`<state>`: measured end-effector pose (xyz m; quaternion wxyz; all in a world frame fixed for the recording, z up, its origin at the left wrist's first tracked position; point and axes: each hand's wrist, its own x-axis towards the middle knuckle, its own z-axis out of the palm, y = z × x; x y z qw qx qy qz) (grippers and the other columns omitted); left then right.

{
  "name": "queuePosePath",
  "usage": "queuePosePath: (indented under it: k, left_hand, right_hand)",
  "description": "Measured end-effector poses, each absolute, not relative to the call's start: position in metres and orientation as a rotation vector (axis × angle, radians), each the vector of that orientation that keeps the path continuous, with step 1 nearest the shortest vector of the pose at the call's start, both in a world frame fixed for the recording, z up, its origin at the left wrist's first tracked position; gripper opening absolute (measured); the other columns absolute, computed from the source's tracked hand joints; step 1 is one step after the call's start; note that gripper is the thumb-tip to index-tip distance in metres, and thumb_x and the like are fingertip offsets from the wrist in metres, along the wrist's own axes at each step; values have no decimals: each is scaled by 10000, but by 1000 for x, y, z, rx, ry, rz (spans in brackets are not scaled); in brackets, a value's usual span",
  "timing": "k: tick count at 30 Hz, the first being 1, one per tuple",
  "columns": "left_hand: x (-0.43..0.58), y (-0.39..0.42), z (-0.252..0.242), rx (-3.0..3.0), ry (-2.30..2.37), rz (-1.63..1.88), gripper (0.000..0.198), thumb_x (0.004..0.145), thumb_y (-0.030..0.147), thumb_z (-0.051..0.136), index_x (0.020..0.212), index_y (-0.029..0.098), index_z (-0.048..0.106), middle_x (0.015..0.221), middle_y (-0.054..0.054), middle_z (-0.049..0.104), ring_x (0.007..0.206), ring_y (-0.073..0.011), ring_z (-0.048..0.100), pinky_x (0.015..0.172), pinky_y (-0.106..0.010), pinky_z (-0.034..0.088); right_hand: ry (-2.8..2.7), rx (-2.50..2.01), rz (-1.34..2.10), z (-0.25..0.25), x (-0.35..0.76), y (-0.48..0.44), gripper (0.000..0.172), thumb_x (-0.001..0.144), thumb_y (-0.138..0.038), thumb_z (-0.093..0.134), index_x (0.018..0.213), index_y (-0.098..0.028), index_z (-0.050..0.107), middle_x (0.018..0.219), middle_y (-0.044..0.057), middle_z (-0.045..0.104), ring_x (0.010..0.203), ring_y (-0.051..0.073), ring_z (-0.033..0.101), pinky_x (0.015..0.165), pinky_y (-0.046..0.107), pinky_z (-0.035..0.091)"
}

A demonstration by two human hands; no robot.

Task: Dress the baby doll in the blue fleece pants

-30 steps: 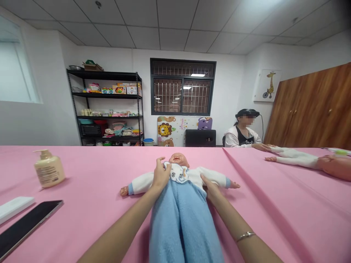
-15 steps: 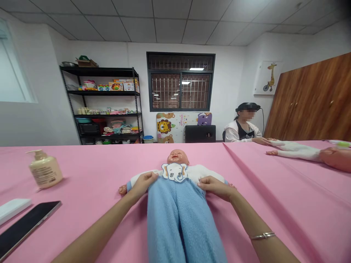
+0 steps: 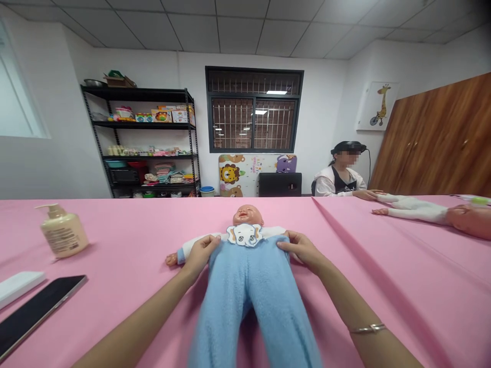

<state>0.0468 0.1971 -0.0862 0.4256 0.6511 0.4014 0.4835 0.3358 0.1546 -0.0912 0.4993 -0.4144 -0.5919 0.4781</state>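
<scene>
A baby doll (image 3: 247,215) lies on its back on the pink tabletop, head away from me. It has a white top with an elephant face (image 3: 244,235) at the chest. Light blue fleece trousers (image 3: 245,271) lie over its body, the two legs spreading toward me. My left hand (image 3: 201,254) pinches the waist of the trousers at the left corner. At the right corner, my right hand (image 3: 305,250) pinches the waist between thumb and fingers. The doll's right-side arm is mostly hidden behind that hand.
A pump bottle (image 3: 63,232), a black phone (image 3: 40,312) and a white flat case (image 3: 19,287) rest at the left. Across the table on the right, a person (image 3: 339,176) touches another doll (image 3: 418,209). A fold (image 3: 356,260) runs through the pink cover.
The waist of the trousers is stretched wider and raised at the right corner by my right hand. The trouser legs have spread apart. The view has tilted slightly.
</scene>
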Motion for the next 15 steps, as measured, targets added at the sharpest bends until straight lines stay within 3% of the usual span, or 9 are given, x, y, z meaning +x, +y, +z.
queuePosePath:
  k: [4, 9, 12, 15]
  left_hand:
    - [44, 201, -96, 1834, 964, 1012, 406, 731, 540, 525, 653, 144, 474, 621, 26, 393, 591, -110, 342, 535, -209, 264]
    - [44, 206, -108, 1957, 985, 933, 440, 767, 569, 460, 636, 149, 430, 614, 34, 358, 599, -114, 338, 550, -226, 263]
    - [42, 206, -105, 1986, 1084, 906, 474, 766, 603, 417, 598, 162, 373, 588, 38, 321, 574, -115, 319, 531, -237, 244]
    - [36, 202, -95, 2103, 1128, 768, 440, 798, 543, 385, 578, 162, 380, 585, 29, 352, 583, -127, 338, 558, -253, 258]
  right_hand:
    - [-1576, -1261, 1143, -107, 330, 158, 448, 628, -508, 684, 804, -121, 540, 770, 24, 530, 714, 147, 472, 618, 211, 350]
    - [-1620, -1088, 1374, -104, 330, 151, 469, 687, -514, 642, 939, -128, 557, 941, 40, 541, 865, 167, 477, 751, 234, 362]
    - [-1688, -1131, 1303, -105, 334, 156, 453, 703, -550, 617, 773, -109, 540, 761, 10, 500, 694, 112, 422, 648, 209, 319]
    - [-1730, -1243, 1072, -110, 336, 163, 521, 675, -603, 609, 604, -120, 426, 592, -27, 357, 564, 71, 286, 544, 204, 216]
